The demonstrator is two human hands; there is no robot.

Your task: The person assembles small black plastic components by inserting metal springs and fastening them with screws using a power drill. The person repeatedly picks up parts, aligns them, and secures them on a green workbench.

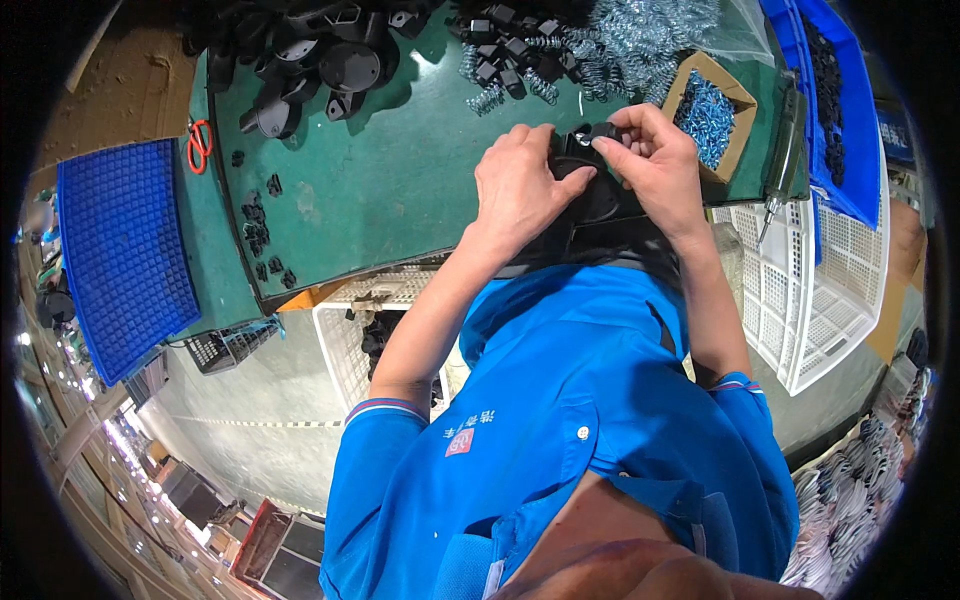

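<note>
A black plastic part with a rounded base (pixel 597 198) is between my hands at the near edge of the green table. My left hand (pixel 518 185) grips it from the left, thumb across its top. At its upper end, my right hand (pixel 655 165) pinches with thumb and forefinger at a small black piece (pixel 603 131). A bit of shiny metal shows in the part's opening beside the fingertips. Beyond my hands lie loose metal springs (pixel 600 80) and small black blocks (pixel 510 50). An open cardboard box of bluish screws (pixel 705 120) stands right of my right hand.
Black rounded parts (pixel 350 65) are heaped at the far left of the green table (pixel 400 170). Orange-handled scissors (pixel 200 147) and small black pieces (pixel 255 225) lie leftward. A power screwdriver (pixel 785 150), blue bin (pixel 855 120) and white crates (pixel 790 290) are at right.
</note>
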